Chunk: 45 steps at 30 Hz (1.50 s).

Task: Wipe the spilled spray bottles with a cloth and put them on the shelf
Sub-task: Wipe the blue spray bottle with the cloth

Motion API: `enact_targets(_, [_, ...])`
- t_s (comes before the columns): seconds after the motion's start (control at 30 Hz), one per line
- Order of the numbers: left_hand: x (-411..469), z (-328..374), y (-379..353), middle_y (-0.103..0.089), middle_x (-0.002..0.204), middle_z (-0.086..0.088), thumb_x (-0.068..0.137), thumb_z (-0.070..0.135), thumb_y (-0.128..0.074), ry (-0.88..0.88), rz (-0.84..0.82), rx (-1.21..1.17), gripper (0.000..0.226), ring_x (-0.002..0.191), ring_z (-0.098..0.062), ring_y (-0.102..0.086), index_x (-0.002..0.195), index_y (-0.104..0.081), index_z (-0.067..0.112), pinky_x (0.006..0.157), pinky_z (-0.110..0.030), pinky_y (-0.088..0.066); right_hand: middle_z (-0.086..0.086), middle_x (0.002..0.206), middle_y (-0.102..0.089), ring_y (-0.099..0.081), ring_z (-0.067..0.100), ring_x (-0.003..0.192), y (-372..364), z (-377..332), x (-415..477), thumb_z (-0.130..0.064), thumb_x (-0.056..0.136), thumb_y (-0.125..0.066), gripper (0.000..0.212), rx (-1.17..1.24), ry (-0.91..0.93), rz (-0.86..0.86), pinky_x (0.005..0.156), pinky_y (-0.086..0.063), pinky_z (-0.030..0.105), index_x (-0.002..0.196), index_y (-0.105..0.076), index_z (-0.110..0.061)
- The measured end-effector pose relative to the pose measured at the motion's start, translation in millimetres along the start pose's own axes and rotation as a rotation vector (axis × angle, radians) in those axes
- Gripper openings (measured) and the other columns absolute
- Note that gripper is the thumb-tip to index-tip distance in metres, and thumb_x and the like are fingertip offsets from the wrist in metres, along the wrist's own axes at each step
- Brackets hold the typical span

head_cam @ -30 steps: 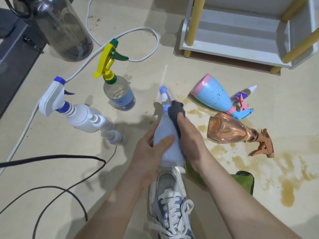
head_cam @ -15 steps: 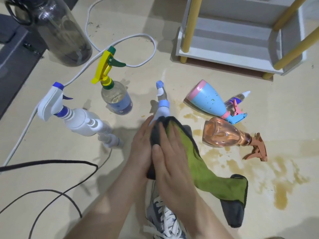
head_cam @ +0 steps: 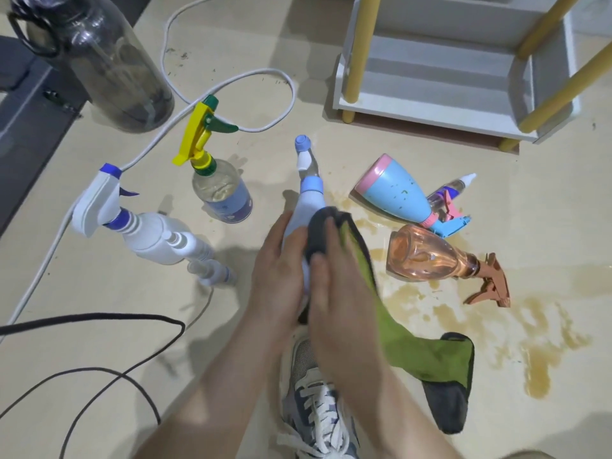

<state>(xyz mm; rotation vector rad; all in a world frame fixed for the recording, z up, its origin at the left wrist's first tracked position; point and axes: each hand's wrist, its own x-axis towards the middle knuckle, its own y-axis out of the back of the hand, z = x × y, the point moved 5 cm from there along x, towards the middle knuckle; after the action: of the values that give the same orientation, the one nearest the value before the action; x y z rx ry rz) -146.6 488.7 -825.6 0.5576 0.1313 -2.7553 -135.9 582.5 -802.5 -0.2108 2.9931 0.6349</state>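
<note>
Gripped in the curled left hand [head_cam: 278,273], a pale blue spray bottle [head_cam: 309,200] is being steadied upright while a green cloth [head_cam: 414,352] is being clamped round it by the right hand [head_cam: 334,293] for wiping; the shelf [head_cam: 430,104] is waiting at one o'clock, beyond the brown spill [head_cam: 536,379].

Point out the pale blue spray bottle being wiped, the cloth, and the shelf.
pale blue spray bottle [head_cam: 310,205]: head view, on its upper body below the collar.
cloth [head_cam: 420,356]: head view, on the hanging green part.
shelf [head_cam: 430,118]: head view, on the lowest tray's front rim.
</note>
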Motion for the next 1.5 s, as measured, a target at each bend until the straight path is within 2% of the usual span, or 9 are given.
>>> enact_targets(0.23, [-16, -1, -2, -0.071, 0.108, 0.005, 0.077, 0.041, -0.052, -0.041, 0.021, 0.068, 0.048, 0.102, -0.016, -0.067, 0.121, -0.064, 0.025, 0.084, -0.035, -0.052, -0.001, 0.114, -0.062, -0.057, 0.021, 0.107, 15, 25, 40, -0.024, 0.091, -0.035, 0.052, 0.056, -0.082, 0.096, 0.092, -0.048, 0.041, 0.142, -0.045, -0.023])
enact_targets(0.4, [1, -7, 9, -0.062, 0.124, -0.016, 0.063, 0.052, -0.067, 0.221, 0.146, -0.182, 0.082, 0.104, -0.026, -0.064, 0.131, -0.051, 0.009, 0.101, -0.049, -0.047, -0.010, 0.147, -0.044, -0.039, 0.009, 0.136, 1, 4, -28, -0.021, 0.095, -0.039, 0.049, -0.138, 0.201, 0.075, 0.115, -0.023, 0.019, 0.142, -0.050, -0.018])
enact_targets(0.57, [-9, -21, 2, -0.069, 0.119, -0.014, 0.080, 0.041, -0.071, 0.452, -0.004, -0.512, 0.056, 0.104, -0.026, -0.067, 0.122, -0.063, 0.005, 0.094, -0.037, -0.050, 0.007, 0.152, -0.041, -0.035, 0.029, 0.142, 0, 23, -18, -0.025, 0.101, -0.044, 0.043, -0.220, 0.371, 0.016, 0.119, -0.023, 0.032, 0.143, -0.047, -0.017])
enact_targets(0.8, [-15, -21, -8, -0.067, 0.115, -0.015, 0.087, 0.039, -0.054, 0.606, -0.162, -0.891, 0.049, 0.097, -0.023, -0.067, 0.112, -0.070, -0.001, 0.100, -0.028, -0.041, 0.000, 0.154, -0.034, -0.028, 0.014, 0.147, 16, 39, -13, -0.016, 0.099, -0.049, 0.046, -0.071, 0.373, 0.001, 0.119, -0.023, 0.027, 0.145, -0.040, -0.013])
enact_targets(1.0, [-11, -23, -1, -0.059, 0.132, -0.011, 0.099, 0.014, -0.047, 0.398, -0.135, -0.551, 0.049, 0.111, -0.034, -0.064, 0.145, -0.041, 0.030, 0.079, -0.048, -0.058, -0.002, 0.139, -0.058, -0.050, 0.003, 0.128, 33, 43, 9, -0.009, 0.101, -0.048, 0.036, 0.428, -0.132, 0.148, 0.108, -0.037, 0.018, 0.136, -0.056, -0.012])
enact_targets(1.07, [-18, -23, -4, -0.058, 0.133, -0.003, 0.102, 0.016, -0.047, 0.391, -0.265, -0.404, 0.052, 0.110, -0.033, -0.066, 0.144, -0.036, 0.045, 0.081, -0.048, -0.058, 0.003, 0.136, -0.060, -0.052, 0.015, 0.129, 34, 50, 13, -0.016, 0.103, -0.048, 0.035, 0.534, -0.236, 0.172, 0.111, -0.041, 0.035, 0.136, -0.057, -0.010])
enact_targets(1.2, [-21, -20, -1, -0.058, 0.133, 0.005, 0.076, 0.028, -0.076, 0.141, -0.512, 0.574, 0.100, 0.112, -0.011, -0.060, 0.149, -0.012, 0.052, 0.091, -0.029, -0.052, 0.007, 0.128, -0.065, -0.056, 0.022, 0.125, 47, 55, 20, -0.023, 0.100, -0.051, 0.033, 0.488, -0.271, 0.232, 0.111, -0.040, 0.048, 0.128, -0.062, -0.009])
enact_targets(1.33, [-13, -4, -16, -0.058, 0.113, -0.003, 0.071, 0.050, -0.073, -0.321, -0.175, 1.310, 0.081, 0.102, -0.027, -0.058, 0.142, -0.039, 0.029, 0.073, -0.034, -0.047, -0.007, 0.123, -0.067, -0.059, 0.010, 0.118, 53, 51, 20, -0.016, 0.099, -0.055, 0.029, 0.339, -0.211, 0.182, 0.107, -0.044, 0.039, 0.126, -0.064, -0.020])
enact_targets(1.5, [-16, -3, -33, -0.062, 0.118, -0.003, 0.075, 0.032, -0.073, -0.340, -0.236, 1.005, 0.068, 0.101, -0.031, -0.060, 0.135, -0.044, 0.018, 0.076, -0.038, -0.047, -0.001, 0.134, -0.057, -0.050, 0.018, 0.124, 57, 25, 14, -0.019, 0.096, -0.047, 0.038, -0.015, 0.060, 0.156, 0.107, -0.038, 0.040, 0.132, -0.059, -0.019])
